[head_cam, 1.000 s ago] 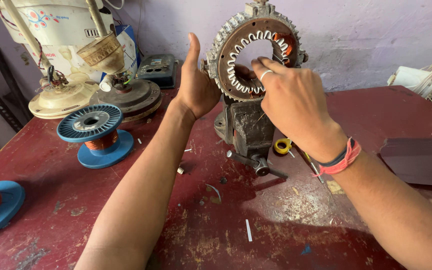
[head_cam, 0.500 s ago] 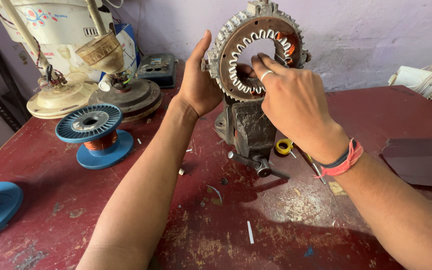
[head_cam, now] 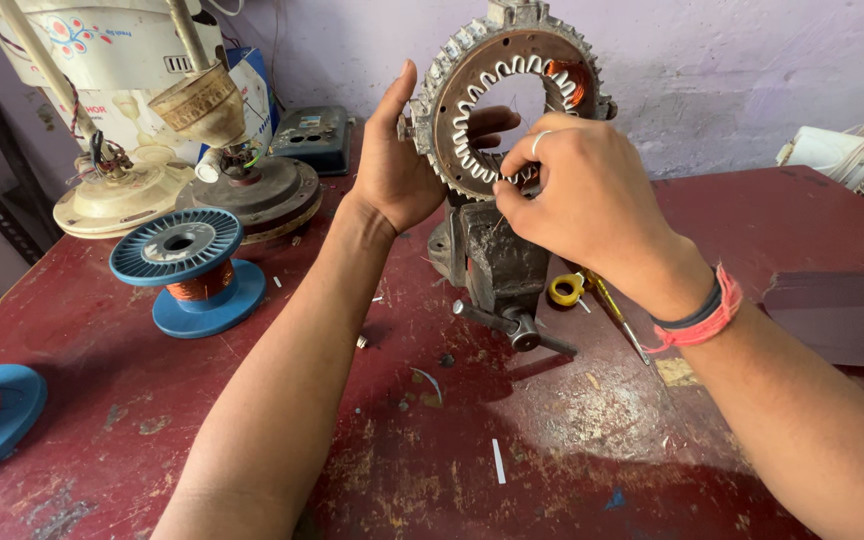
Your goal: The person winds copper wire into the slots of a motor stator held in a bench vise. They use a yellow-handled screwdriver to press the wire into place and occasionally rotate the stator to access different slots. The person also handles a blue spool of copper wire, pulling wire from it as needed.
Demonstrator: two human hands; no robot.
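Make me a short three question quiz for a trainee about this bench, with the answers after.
1. True or false: the stator ring stands upright in the bench vise.
2. Which hand pinches at the ring's inner slots: A left, B right?
3. What colour are the flanges of the copper wire spool on the red table?

Key: 1 true. 2 B; the left hand steadies the ring's outer edge. 3 blue.
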